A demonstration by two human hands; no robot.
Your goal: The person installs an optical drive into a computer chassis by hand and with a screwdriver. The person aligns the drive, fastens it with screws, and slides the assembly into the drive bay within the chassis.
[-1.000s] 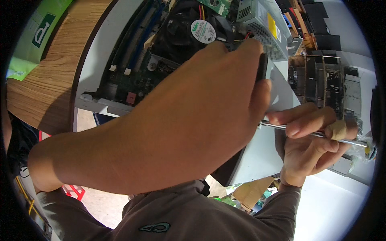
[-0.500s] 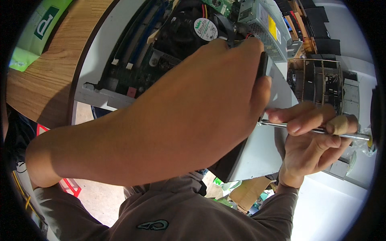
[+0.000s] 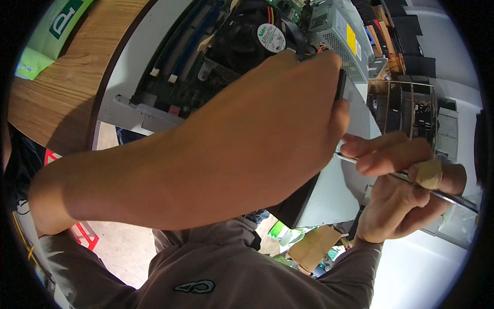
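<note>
Metal rod (image 3: 457, 201) is pinched in the upturned right hand (image 3: 399, 200); outstretched left hand (image 3: 301, 108) hides its grip.

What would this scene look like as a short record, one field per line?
Left hand: at the dark edge of a white panel; its grip is mostly hidden
Right hand: holding a thin metal rod, one end near the left hand
Finger wrap: beige, on the right hand
Fan: black, round white label
Metal box: grey, perforated, yellow label
Table: wood-grained
Packet: green, far left
</note>
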